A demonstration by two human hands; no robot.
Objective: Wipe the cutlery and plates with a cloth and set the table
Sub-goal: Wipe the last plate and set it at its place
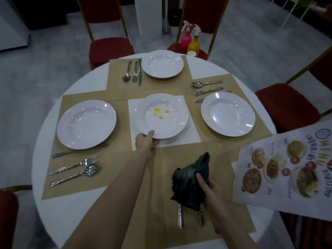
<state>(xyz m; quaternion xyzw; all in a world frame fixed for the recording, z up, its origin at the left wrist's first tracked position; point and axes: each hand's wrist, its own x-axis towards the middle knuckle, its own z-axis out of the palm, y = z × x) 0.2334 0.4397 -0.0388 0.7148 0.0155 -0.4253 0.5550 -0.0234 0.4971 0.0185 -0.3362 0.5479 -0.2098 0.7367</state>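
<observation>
The dirty plate (161, 115), with yellow spots in it, sits in the middle of the round desk (86, 83). The left hand (145, 141) pinches its near rim with thumb on top. The right hand (212, 186) has its fingers curled round a dark cloth (190, 184). If the plate is lifted by that thin edge, it may tip and slip. The hanging cloth could knock the cutlery (180, 218) under it.

Table: your round white table (86, 83) stood among chairs.
Directly on it: tan placemats (158, 87) and a picture menu (287, 166) lay flat.
</observation>
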